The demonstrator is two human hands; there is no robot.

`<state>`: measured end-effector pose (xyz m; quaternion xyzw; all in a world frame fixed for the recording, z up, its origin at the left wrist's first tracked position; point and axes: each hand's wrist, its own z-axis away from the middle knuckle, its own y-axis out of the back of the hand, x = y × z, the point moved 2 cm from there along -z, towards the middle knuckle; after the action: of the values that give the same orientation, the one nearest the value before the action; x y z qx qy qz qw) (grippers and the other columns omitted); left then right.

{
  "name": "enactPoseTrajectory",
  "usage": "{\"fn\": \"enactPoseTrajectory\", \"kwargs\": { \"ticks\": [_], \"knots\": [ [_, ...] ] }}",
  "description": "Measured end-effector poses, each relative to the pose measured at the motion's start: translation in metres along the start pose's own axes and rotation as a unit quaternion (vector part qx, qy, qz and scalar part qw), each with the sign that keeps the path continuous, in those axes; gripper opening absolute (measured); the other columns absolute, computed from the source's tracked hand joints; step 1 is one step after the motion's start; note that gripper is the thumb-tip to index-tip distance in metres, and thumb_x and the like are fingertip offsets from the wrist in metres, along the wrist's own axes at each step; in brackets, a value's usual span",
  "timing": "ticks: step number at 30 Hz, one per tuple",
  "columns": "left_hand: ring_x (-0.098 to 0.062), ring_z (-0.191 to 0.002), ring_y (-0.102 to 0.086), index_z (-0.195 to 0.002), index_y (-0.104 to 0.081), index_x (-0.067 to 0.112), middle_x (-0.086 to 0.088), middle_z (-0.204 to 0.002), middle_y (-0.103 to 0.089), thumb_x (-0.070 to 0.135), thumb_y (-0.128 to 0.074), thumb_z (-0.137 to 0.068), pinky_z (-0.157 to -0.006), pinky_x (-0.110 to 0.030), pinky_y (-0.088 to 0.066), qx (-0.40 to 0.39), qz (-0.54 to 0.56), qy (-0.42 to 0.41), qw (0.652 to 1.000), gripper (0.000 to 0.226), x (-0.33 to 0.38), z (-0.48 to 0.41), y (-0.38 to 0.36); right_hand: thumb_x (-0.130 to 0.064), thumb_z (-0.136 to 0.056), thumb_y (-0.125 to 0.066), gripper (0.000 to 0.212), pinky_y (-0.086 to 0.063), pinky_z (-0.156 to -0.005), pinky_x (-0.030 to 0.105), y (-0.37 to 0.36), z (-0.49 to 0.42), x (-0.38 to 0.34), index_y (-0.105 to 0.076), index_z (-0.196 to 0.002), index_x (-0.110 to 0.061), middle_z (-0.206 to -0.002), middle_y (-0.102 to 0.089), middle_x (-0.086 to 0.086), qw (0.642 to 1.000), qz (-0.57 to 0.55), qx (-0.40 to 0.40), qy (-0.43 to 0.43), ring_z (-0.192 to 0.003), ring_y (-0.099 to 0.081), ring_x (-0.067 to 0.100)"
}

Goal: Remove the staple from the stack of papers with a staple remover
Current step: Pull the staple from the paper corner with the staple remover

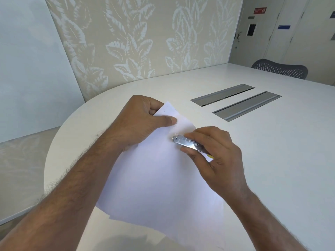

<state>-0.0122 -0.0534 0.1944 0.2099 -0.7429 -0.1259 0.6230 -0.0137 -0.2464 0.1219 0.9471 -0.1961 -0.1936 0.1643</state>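
A stack of white papers (pixel 159 178) lies on the white table (pixel 272 160), its far corner lifted slightly. My left hand (pixel 143 122) pinches that far corner, thumb on top and fingers curled beneath. My right hand (pixel 215 154) grips a metal staple remover (pixel 188 144), a bit of yellow showing at its rear. The tool's tip touches the paper just right of my left thumb. A small dark mark, perhaps the staple (pixel 175 126), shows between thumb and tool tip. Tiny holes dot the paper corner.
Two grey cable hatches (pixel 235 100) are set into the table beyond the papers. A grey mesh chair back (pixel 280 70) stands at the far right edge. A leaf-patterned wall panel rises behind the table's curved far edge.
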Motion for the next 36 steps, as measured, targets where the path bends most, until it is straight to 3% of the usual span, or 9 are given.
{"fn": "enactPoseTrajectory", "kwargs": {
  "ticks": [5, 11, 15, 17, 19, 25, 30, 33, 36],
  "knots": [
    [-0.019, -0.070, -0.067, -0.089, -0.082, 0.023, -0.002, -0.082, -0.082, 0.018, -0.081, -0.082, -0.069, -0.033, -0.050, -0.019, -0.001, -0.014, 1.000, 0.008, -0.001, 0.000, 0.001, -0.020, -0.086, -0.073, 0.023, -0.056, -0.070, 0.048, 0.006, 0.000, 0.008, -0.072, -0.105, -0.007, -0.097, -0.066, -0.003, 0.996, -0.058, 0.023, -0.071, -0.088, -0.067, 0.020],
    [-0.029, -0.070, -0.068, -0.087, -0.082, 0.024, -0.004, -0.081, -0.082, 0.014, -0.076, -0.086, -0.070, -0.039, -0.050, -0.039, -0.009, -0.027, 0.999, 0.012, 0.000, 0.002, -0.002, -0.022, -0.086, -0.073, 0.023, -0.056, -0.070, 0.047, 0.005, -0.003, 0.005, -0.073, -0.104, -0.008, -0.095, -0.067, -0.004, 0.995, -0.061, 0.012, -0.076, -0.088, -0.067, 0.018],
    [-0.050, -0.086, -0.070, -0.089, -0.081, 0.019, -0.012, -0.085, -0.081, 0.015, -0.076, -0.085, -0.071, -0.059, -0.058, -0.054, -0.019, -0.039, 0.998, 0.008, 0.002, 0.005, -0.002, -0.020, -0.086, -0.074, 0.021, -0.056, -0.070, 0.043, 0.005, -0.004, 0.005, -0.074, -0.102, -0.008, -0.093, -0.069, 0.000, 0.994, -0.060, 0.014, -0.087, -0.086, -0.066, 0.013],
    [-0.052, -0.080, -0.069, -0.086, -0.080, 0.019, -0.016, -0.085, -0.079, 0.021, -0.078, -0.078, -0.065, -0.049, -0.055, -0.057, -0.020, -0.043, 0.997, 0.009, 0.002, 0.006, -0.002, -0.018, -0.086, -0.073, 0.019, -0.056, -0.069, 0.037, 0.006, -0.005, 0.003, -0.074, -0.102, -0.008, -0.091, -0.070, 0.001, 0.992, -0.075, 0.012, -0.101, -0.084, -0.066, 0.012],
    [-0.051, -0.074, -0.068, -0.084, -0.079, 0.017, -0.021, -0.086, -0.077, 0.027, -0.079, -0.071, -0.066, -0.042, -0.050, -0.055, -0.023, -0.047, 0.997, 0.017, 0.001, 0.006, -0.002, -0.020, -0.087, -0.071, 0.016, -0.054, -0.067, 0.031, 0.008, -0.006, 0.002, -0.075, -0.100, -0.011, -0.087, -0.070, -0.001, 0.988, -0.093, 0.004, -0.121, -0.082, -0.065, 0.012],
    [-0.048, -0.078, -0.070, -0.092, -0.079, 0.016, -0.022, -0.091, -0.078, 0.030, -0.079, -0.069, -0.072, -0.060, -0.058, -0.061, -0.037, -0.057, 0.996, 0.027, 0.000, 0.006, -0.004, -0.025, -0.084, -0.072, 0.010, -0.054, -0.071, 0.028, 0.008, -0.007, 0.003, -0.076, -0.094, -0.025, -0.082, -0.073, -0.007, 0.954, -0.189, -0.023, -0.230, -0.078, -0.068, 0.015],
    [-0.045, -0.079, -0.069, -0.097, -0.079, 0.024, -0.021, -0.094, -0.078, 0.029, -0.079, -0.071, -0.076, -0.053, -0.058, -0.076, -0.040, -0.066, 0.994, 0.027, -0.002, 0.005, -0.005, -0.010, -0.088, -0.069, 0.009, -0.047, -0.059, 0.020, 0.010, -0.013, 0.006, -0.076, -0.084, -0.007, -0.068, -0.070, -0.001, 0.897, -0.300, -0.017, -0.324, -0.057, -0.057, 0.013],
    [-0.025, -0.071, -0.058, -0.097, -0.077, 0.012, -0.028, -0.087, -0.073, 0.039, -0.079, -0.066, -0.074, -0.044, -0.053, -0.086, -0.042, -0.056, 0.994, 0.040, -0.006, 0.006, -0.006, -0.009, -0.090, -0.065, 0.016, -0.041, -0.055, 0.023, 0.015, -0.016, 0.012, -0.074, -0.084, 0.002, -0.066, -0.067, 0.007, 0.874, -0.329, 0.004, -0.358, -0.055, -0.052, 0.018],
    [-0.028, -0.073, -0.059, -0.097, -0.077, 0.014, -0.036, -0.095, -0.070, 0.046, -0.078, -0.062, -0.085, -0.067, -0.054, -0.075, -0.031, -0.043, 0.996, 0.047, -0.007, 0.005, -0.005, -0.013, -0.087, -0.069, 0.014, -0.040, -0.054, 0.025, 0.020, -0.017, 0.012, -0.074, -0.084, 0.000, -0.068, -0.068, 0.010, 0.864, -0.348, -0.016, -0.362, -0.056, -0.053, 0.021]
  ]
}}
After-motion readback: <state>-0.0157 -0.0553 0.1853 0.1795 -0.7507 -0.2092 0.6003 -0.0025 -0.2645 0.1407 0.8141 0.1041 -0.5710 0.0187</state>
